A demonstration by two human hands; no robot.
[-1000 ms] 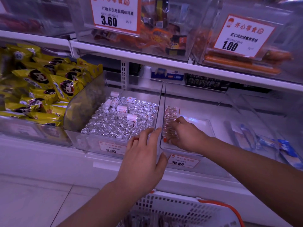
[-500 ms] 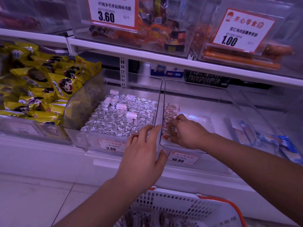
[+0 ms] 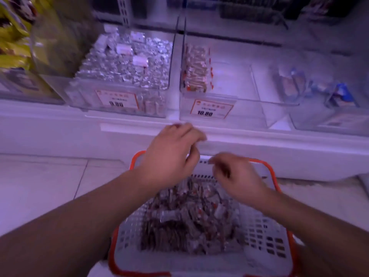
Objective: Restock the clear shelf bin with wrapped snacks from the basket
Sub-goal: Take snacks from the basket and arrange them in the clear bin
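Reach-for-stock step: left hand [image 3: 171, 154] and right hand [image 3: 237, 176], fingers loosely curled and seemingly empty though blurred, hover over the basket [image 3: 265, 238] of wrapped snacks [image 3: 185, 222] at 6 o'clock; next, grasp some and carry them to the clear shelf bin [image 3: 245, 108] at 12 o'clock.

basket [image 3: 261, 234]: white lattice, orange rim
snacks in basket [image 3: 185, 222]: dark brown, clear wrap, red ends
bin left of price tag [image 3: 211, 109]: silver foil sweets [image 3: 127, 64]
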